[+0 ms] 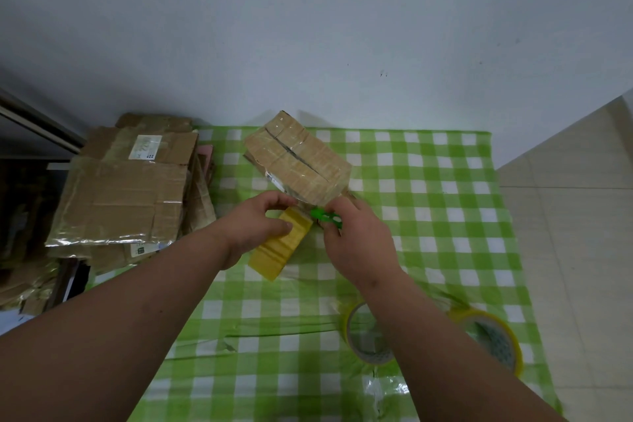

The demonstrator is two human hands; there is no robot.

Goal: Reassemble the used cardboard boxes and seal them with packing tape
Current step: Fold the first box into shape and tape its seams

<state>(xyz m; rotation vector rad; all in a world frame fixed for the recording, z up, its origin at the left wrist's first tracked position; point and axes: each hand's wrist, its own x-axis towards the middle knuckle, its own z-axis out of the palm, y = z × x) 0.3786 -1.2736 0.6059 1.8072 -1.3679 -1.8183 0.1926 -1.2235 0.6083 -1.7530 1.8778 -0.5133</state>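
Note:
A small assembled cardboard box (298,158), wrapped in shiny clear tape, stands tilted on the green checked tablecloth (445,216) near the wall. Just in front of it my left hand (255,224) grips a yellow roll of packing tape (279,248), seen edge-on. My right hand (356,243) holds a small green cutter (325,216) against the near corner of the box, beside the roll. Tape between roll and box is too clear to make out.
A stack of flattened cardboard boxes (123,192) lies at the left, off the cloth. Two more tape rolls (368,336) (493,339) lie at the near right, partly behind my right forearm. The table's right edge drops to a tiled floor (575,216).

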